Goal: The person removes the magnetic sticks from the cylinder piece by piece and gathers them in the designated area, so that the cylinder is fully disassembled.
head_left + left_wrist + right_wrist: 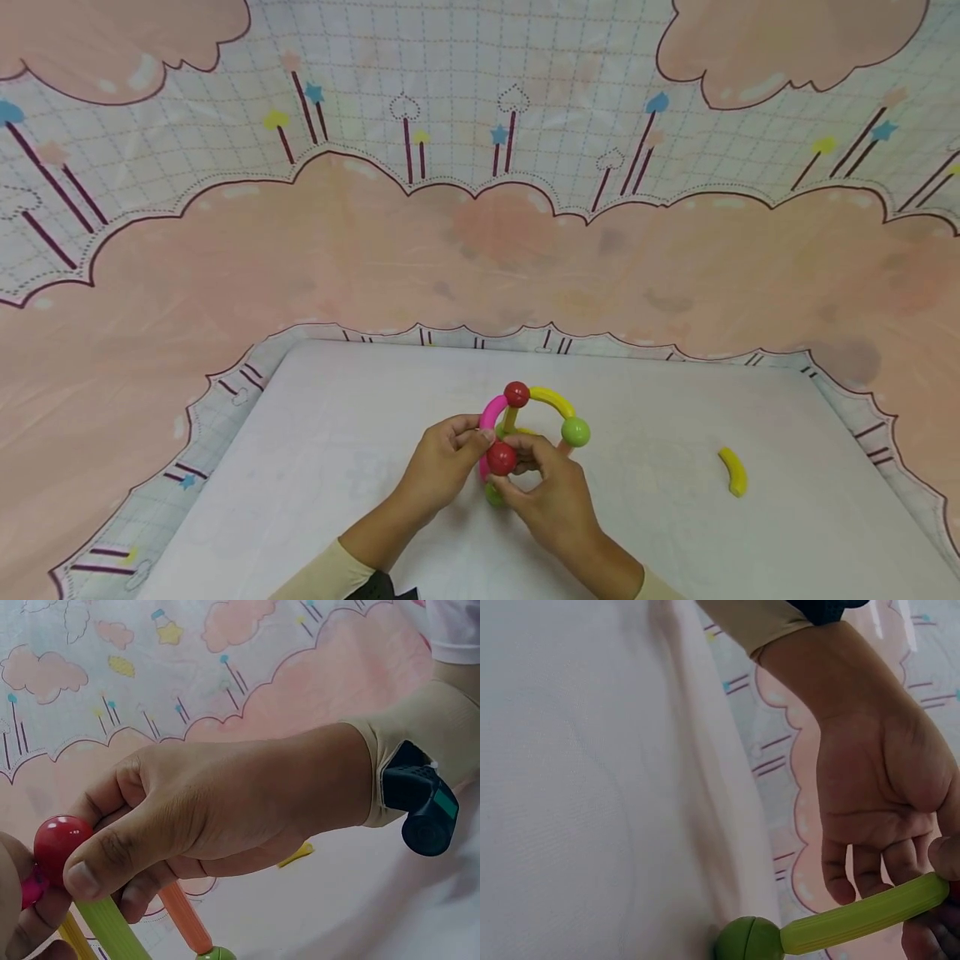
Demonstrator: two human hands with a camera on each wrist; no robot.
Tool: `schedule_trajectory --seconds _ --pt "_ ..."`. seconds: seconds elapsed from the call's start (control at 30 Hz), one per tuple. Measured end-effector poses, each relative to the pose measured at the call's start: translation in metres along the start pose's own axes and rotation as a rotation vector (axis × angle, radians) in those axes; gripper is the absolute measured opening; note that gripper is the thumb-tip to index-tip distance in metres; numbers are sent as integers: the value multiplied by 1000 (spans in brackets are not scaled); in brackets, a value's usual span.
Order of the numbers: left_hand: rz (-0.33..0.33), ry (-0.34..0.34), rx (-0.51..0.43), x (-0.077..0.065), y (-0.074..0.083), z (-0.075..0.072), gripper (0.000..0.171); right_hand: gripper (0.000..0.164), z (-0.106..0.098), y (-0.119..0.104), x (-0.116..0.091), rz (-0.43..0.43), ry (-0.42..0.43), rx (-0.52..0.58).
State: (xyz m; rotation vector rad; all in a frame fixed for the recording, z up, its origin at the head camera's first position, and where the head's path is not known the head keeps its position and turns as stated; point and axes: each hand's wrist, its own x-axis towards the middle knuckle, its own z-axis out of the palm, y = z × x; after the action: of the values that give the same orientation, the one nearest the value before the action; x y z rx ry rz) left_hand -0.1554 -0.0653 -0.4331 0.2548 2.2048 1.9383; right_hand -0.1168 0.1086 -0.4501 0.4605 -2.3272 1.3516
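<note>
A toy frame of coloured sticks and balls stands between my hands, its near red ball [501,458] lowest and closest to me. My left hand [442,467] grips the frame beside that ball, at the pink curved stick [489,414]. From the other side, my right hand [555,496] pinches the near red ball between thumb and fingers. Farther back are another red ball [517,394], a yellow curved stick [553,400] and a green ball [576,432]. A straight green stick [862,915] runs to a green ball [748,939] in the right wrist view. Fingers hide some joints.
A loose yellow curved piece [733,472] lies on the white table [810,500] to the right. Behind the table hangs a cloud-patterned cloth [375,250]. A dark wrist device [382,587] shows at the left sleeve.
</note>
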Motion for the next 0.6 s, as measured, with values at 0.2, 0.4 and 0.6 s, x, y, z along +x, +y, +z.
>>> schedule_trajectory --seconds 0.2,0.4,0.6 --pt "7 -20 10 2 -2 -2 44 54 0 0 0 4 -4 11" --pt "68 3 163 6 -10 -3 38 53 -1 0 0 12 -32 13" --pt "123 53 294 10 -18 -5 30 57 0 2 -1 -31 -29 16"
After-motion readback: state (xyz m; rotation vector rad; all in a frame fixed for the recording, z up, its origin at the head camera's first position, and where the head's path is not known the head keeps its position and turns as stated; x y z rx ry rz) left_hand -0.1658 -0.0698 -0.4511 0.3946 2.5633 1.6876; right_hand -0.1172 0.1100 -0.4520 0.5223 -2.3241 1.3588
